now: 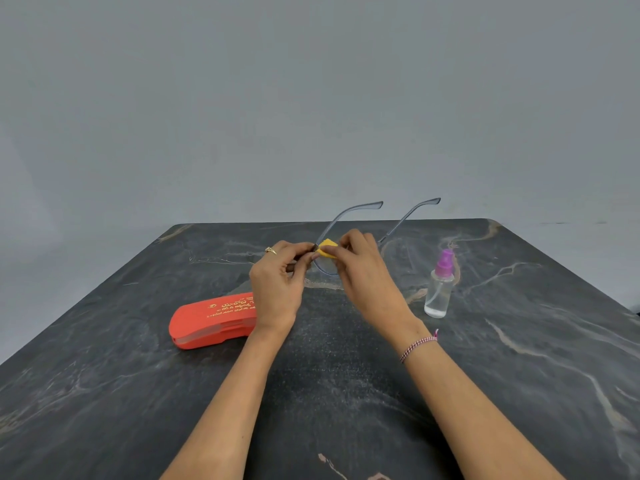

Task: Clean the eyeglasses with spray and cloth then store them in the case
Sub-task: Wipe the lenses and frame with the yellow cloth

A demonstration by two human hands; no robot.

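Grey-framed eyeglasses (349,215) are held above the dark marble table (346,358), their two temples pointing away from me. My left hand (280,282) grips the frame at its left end. My right hand (360,271) pinches a small yellow cloth (326,251) against the left lens; the right lens is mostly hidden behind that hand. A clear spray bottle (439,289) with a purple nozzle stands upright to the right. An orange eyeglass case (211,323) with gold lettering lies shut on the table at the left, partly behind my left wrist.
The table's far edge (339,221) runs just behind the glasses, with a plain grey wall beyond. Bare tabletop stretches in front of my forearms and to both sides.
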